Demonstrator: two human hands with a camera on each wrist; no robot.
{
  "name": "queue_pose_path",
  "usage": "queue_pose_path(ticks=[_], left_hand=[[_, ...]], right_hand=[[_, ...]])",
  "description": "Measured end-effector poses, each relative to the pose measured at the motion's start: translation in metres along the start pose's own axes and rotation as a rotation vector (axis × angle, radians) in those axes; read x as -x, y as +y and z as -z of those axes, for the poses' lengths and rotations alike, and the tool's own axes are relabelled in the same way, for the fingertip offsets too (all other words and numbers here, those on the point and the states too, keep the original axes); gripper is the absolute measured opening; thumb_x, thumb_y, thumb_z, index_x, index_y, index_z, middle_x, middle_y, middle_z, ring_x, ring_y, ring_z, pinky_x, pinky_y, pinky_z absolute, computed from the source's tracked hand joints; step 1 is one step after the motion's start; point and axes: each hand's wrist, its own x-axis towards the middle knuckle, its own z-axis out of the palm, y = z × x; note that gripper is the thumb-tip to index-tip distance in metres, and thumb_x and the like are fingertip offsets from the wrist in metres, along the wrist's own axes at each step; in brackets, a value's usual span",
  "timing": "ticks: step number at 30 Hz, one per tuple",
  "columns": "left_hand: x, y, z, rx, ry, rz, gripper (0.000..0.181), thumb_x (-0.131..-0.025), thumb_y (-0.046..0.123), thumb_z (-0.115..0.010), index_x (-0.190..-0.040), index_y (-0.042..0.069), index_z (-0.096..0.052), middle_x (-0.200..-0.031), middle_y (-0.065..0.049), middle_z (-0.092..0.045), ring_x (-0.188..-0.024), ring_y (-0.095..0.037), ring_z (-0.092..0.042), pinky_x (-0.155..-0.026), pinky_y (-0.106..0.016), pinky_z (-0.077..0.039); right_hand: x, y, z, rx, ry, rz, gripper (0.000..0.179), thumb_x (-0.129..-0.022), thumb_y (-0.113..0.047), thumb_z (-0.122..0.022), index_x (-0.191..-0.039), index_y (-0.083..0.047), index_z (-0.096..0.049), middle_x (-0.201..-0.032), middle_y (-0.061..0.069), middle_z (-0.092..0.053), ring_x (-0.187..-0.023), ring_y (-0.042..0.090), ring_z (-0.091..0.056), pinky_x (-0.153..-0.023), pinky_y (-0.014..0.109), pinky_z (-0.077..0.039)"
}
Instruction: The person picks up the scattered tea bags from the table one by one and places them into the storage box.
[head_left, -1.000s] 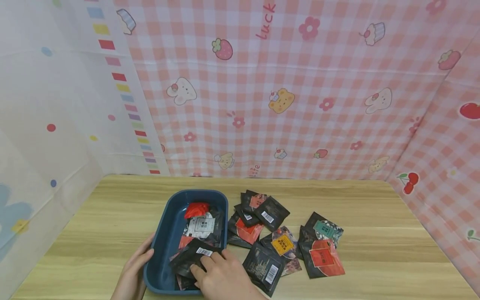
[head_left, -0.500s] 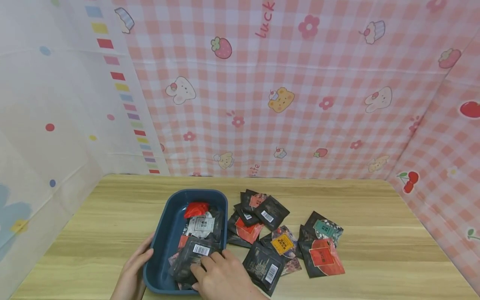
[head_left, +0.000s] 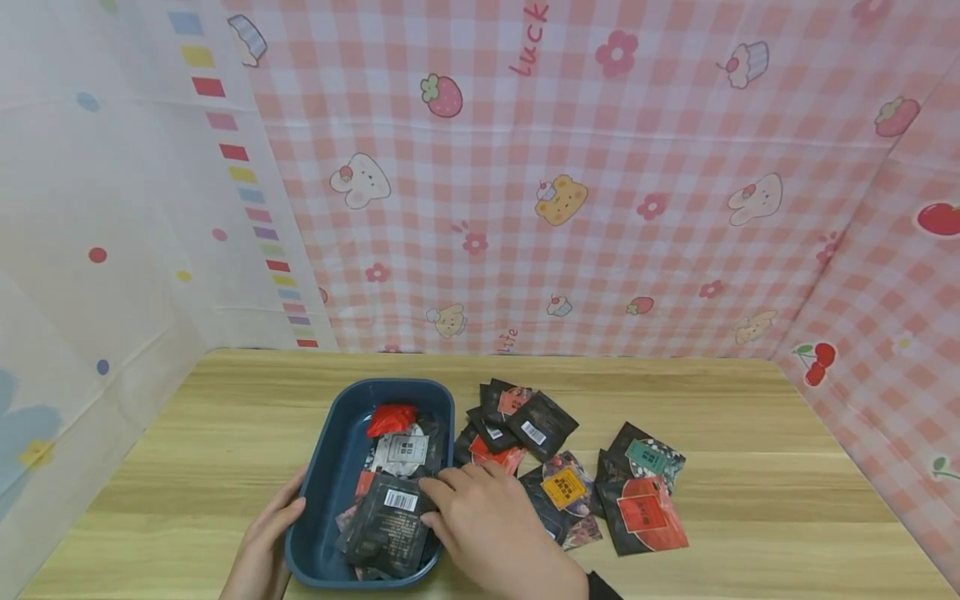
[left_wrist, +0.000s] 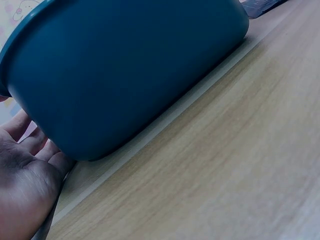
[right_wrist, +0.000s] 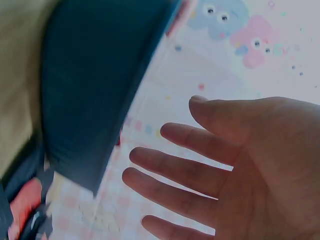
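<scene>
A blue plastic bin (head_left: 318, 450) stands on the wooden table, holding several flat sachets. My left hand (head_left: 272, 533) rests against the bin's left outer side; in the left wrist view its fingers (left_wrist: 35, 140) lie along the wall beneath the rim. Topmost in the near part of the bin lies a black sachet (head_left: 390, 529), its barcode facing up. Over the bin's right rim is my right hand (head_left: 495, 521), fingertips close to that sachet's edge. The right wrist view shows this hand's fingers (right_wrist: 175, 175) spread and holding nothing. Behind the black sachet are a white-and-grey sachet (head_left: 405, 450) and a red packet (head_left: 392, 419).
Right of the bin, several black sachets (head_left: 542, 425) overlap in a pile. A sachet with a yellow label (head_left: 566, 487) is partly covered by my right hand. Farther right lie a red-labelled sachet (head_left: 645, 517) and a green-labelled one (head_left: 651, 457). Patterned cloth (head_left: 525, 250) hangs behind the table.
The black sachet has turned and settled flat in the bin. My right hand has let go of it and shifted right and up. The left hand stays at the bin.
</scene>
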Motion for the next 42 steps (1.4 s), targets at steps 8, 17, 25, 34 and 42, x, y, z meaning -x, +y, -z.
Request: queue_pose_path(ticks=[8,17,25,34,42], left_hand=[[0.0,0.002,-0.002,-0.043,0.045,0.033,0.063,-0.102,0.026,-0.034,-0.15,-0.002,-0.006,-0.117,0.036,-0.053,-0.11,0.011,-0.05,-0.087,-0.011,-0.048],[0.0,0.003,-0.003,-0.092,0.064,0.072,0.064,-0.102,0.031,-0.034,-0.151,0.001,-0.006,-0.119,0.032,-0.045,-0.109,0.014,-0.048,-0.087,-0.01,-0.047],[0.0,0.003,-0.004,-0.018,0.0,-0.009,0.062,-0.103,0.023,-0.032,-0.15,-0.003,-0.002,-0.121,0.033,-0.052,-0.112,0.008,-0.051,-0.089,-0.013,-0.049],[0.0,0.001,-0.002,-0.031,0.008,-0.005,0.062,-0.103,0.023,-0.032,-0.149,-0.004,-0.002,-0.119,0.036,-0.052,-0.111,0.01,-0.05,-0.088,-0.011,-0.048],[-0.001,-0.002,0.0,-0.021,0.006,-0.015,0.06,-0.103,0.021,-0.031,-0.15,-0.002,-0.004,-0.12,0.035,-0.052,-0.112,0.01,-0.05,-0.088,-0.011,-0.048]], right_hand=[[0.007,0.048,0.017,-0.159,-0.07,-0.217,0.038,-0.088,-0.035,-0.06,-0.118,-0.012,-0.065,-0.108,0.006,-0.073,-0.098,0.023,-0.065,-0.087,0.047,-0.053],[0.024,0.11,0.029,-0.358,-0.248,-0.551,0.039,-0.085,-0.026,-0.066,-0.121,-0.012,-0.062,-0.099,0.007,-0.071,-0.076,0.015,-0.06,-0.068,0.037,-0.053],[0.047,0.161,0.019,-0.459,-0.216,-0.594,0.039,-0.085,-0.018,-0.065,-0.118,0.003,-0.06,-0.099,0.019,-0.067,-0.081,0.023,-0.059,-0.071,0.043,-0.054],[0.075,0.201,0.005,-0.503,-0.257,-0.701,0.045,-0.081,-0.009,-0.066,-0.12,0.011,-0.053,-0.094,0.025,-0.062,-0.076,0.025,-0.056,-0.065,0.041,-0.051],[0.087,0.219,-0.005,-0.502,-0.266,-0.777,0.057,-0.075,-0.011,-0.074,-0.119,0.015,-0.049,-0.106,0.036,-0.055,-0.089,0.037,-0.056,-0.073,0.048,-0.052]])
